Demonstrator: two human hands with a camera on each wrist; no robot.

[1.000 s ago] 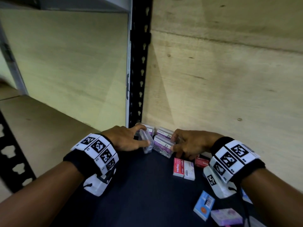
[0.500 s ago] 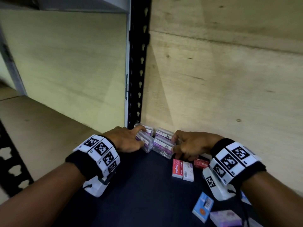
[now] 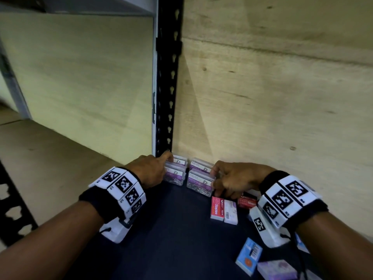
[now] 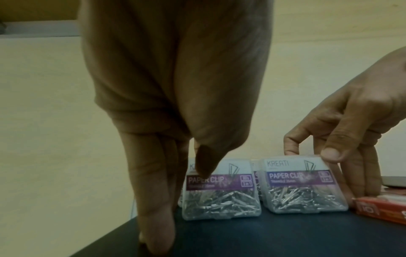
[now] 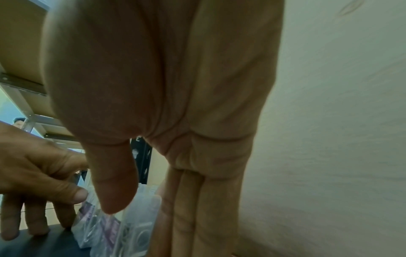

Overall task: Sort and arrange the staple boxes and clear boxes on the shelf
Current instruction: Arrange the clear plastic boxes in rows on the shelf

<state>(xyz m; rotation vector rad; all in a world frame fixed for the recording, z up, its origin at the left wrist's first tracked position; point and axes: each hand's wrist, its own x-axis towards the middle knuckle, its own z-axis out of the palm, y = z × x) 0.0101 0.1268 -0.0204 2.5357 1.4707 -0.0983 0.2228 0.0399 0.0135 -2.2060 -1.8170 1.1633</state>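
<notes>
Several clear paper-clip boxes stand in a two-by-two block in the back left corner of the dark shelf (image 3: 171, 239). My left hand (image 3: 161, 166) lies against the left pair: straight fingers (image 4: 153, 200) run down beside the front left clear box (image 4: 222, 196), the thumb rests on its label, and the index finger reaches the back left box (image 3: 179, 161). My right hand (image 3: 222, 176) pinches the front right clear box (image 4: 303, 191), thumb on its top corner and fingers behind and beside it. A red and white staple box (image 3: 218, 207) lies just in front.
A black slotted upright (image 3: 167, 87) and the plywood back wall (image 3: 262, 98) close off the corner. A white staple box (image 3: 231, 211), a red one (image 3: 247, 202), a blue box (image 3: 249, 257) and a lavender box (image 3: 276, 269) lie scattered at the right.
The left hand has laid the tilted clear box down in front of the back left box and pushed it into the corner. The right hand stayed on the right-hand pair.
</notes>
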